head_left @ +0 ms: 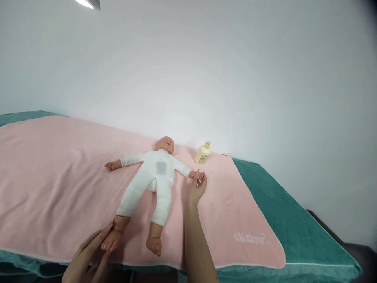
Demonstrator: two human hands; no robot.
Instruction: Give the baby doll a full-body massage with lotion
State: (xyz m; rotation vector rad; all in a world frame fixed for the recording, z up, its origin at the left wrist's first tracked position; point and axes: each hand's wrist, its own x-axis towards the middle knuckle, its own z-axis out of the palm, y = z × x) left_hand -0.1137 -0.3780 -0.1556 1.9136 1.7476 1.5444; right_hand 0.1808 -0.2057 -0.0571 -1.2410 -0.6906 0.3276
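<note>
A baby doll [157,167] with a white cloth body lies on its back on a pink blanket [229,204], arms and legs spread, head toward the wall. My left hand [92,251] is beside the doll's foot at the left, its fingers extended and touching the ankle and foot. Farther up at the right, my right hand [198,186] has its fingers curled around the doll's small hand, thumb and fingertips close together. Just beyond that hand stands a pale yellow pump bottle [203,153] with dark lettering.
Under the blanket is a green quilted cover [282,212], showing at the right and along the front edge. A pale wall [188,70] rises behind. Something dark [361,257] sits beyond the right corner.
</note>
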